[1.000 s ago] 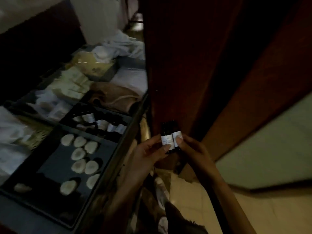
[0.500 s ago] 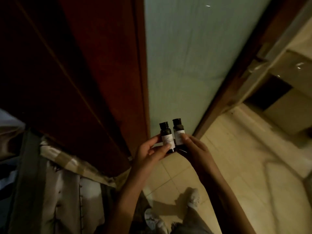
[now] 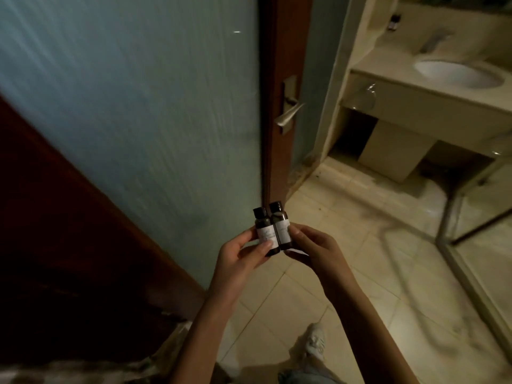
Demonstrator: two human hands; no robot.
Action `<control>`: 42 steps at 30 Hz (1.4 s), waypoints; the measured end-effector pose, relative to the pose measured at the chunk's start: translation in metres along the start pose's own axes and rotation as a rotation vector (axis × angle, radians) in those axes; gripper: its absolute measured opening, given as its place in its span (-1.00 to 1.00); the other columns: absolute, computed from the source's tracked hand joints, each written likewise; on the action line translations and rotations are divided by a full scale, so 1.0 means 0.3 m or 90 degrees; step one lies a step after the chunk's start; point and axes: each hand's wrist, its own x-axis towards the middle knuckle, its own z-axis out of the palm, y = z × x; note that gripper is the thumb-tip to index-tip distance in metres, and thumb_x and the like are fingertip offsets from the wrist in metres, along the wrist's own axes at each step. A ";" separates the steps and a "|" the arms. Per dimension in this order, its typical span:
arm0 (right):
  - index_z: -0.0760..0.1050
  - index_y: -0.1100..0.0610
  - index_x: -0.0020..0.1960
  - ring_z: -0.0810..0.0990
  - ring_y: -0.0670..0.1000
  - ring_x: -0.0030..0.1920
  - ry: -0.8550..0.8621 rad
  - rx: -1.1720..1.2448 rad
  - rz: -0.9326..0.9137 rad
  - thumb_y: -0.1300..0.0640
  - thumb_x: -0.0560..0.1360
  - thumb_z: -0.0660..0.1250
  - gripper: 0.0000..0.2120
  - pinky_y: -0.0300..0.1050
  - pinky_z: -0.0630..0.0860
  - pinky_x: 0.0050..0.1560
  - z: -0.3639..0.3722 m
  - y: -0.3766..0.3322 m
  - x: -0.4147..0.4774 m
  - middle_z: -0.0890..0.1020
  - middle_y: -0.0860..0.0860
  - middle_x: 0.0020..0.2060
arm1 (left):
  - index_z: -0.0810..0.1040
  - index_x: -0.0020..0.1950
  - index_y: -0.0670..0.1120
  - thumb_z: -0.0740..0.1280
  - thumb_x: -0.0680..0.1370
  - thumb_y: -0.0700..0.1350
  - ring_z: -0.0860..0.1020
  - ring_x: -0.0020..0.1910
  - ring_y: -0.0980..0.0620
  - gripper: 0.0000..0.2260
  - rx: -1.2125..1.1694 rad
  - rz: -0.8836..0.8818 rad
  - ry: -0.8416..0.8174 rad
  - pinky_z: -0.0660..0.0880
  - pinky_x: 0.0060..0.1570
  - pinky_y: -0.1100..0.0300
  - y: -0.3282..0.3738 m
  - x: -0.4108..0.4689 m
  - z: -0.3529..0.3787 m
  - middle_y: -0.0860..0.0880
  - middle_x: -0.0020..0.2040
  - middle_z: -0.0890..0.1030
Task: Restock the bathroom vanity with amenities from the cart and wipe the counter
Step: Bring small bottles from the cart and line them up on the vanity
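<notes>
a: what fills the left field?
b: a frosted glass door (image 3: 138, 106), pale green, in a reddish wooden frame (image 3: 273, 151); a metal lever handle (image 3: 288, 115) on a long backplate sits on that frame.
a: and the lower right?
b: a beige tiled floor (image 3: 374, 259) with pale streaks, one light shoe (image 3: 314, 342) on it near the bottom edge; a metal-framed glass partition (image 3: 484, 217) stands at far right.
</notes>
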 end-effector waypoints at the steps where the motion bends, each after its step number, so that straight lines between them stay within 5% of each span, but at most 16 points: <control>1: 0.60 0.09 0.13 0.67 -0.01 0.00 0.007 0.000 -0.005 0.08 0.57 0.26 -0.78 -0.17 0.60 0.02 -0.045 -0.020 0.014 0.71 0.04 -0.04 | 0.59 0.18 -0.12 0.34 0.51 -0.29 0.66 0.00 0.02 -0.75 0.006 0.002 -0.013 0.58 -0.05 0.25 0.009 0.027 0.044 -0.06 -0.01 0.70; 18: 0.59 0.07 0.11 0.68 -0.08 -0.04 0.169 -0.014 -0.076 0.19 0.48 0.39 -0.79 -0.32 0.57 -0.07 -0.938 -0.260 0.218 0.72 -0.01 -0.06 | 0.61 0.09 -0.03 0.40 0.45 -0.16 0.66 0.02 0.02 -0.78 0.033 -0.011 -0.213 0.57 -0.01 0.20 0.033 0.517 0.927 -0.02 0.00 0.70; 34: 0.55 0.10 0.18 0.67 -0.06 -0.01 0.326 0.033 -0.040 0.17 0.45 0.42 -0.69 -0.26 0.55 -0.07 -1.347 -0.300 0.610 0.71 -0.02 -0.04 | 0.58 0.08 -0.01 0.40 0.47 -0.20 0.65 0.02 0.02 -0.79 0.074 -0.078 -0.234 0.56 0.07 0.09 0.013 1.057 1.290 -0.05 0.01 0.68; 42: 0.56 0.02 0.10 0.68 -0.11 -0.06 0.313 -0.028 -0.072 0.18 0.47 0.41 -0.78 -0.31 0.56 -0.13 -1.484 -0.549 1.068 0.70 -0.02 -0.06 | 0.58 0.07 0.03 0.39 0.49 -0.21 0.66 -0.03 0.10 -0.80 0.043 -0.025 -0.266 0.56 -0.11 0.29 0.146 1.516 1.483 0.04 -0.06 0.70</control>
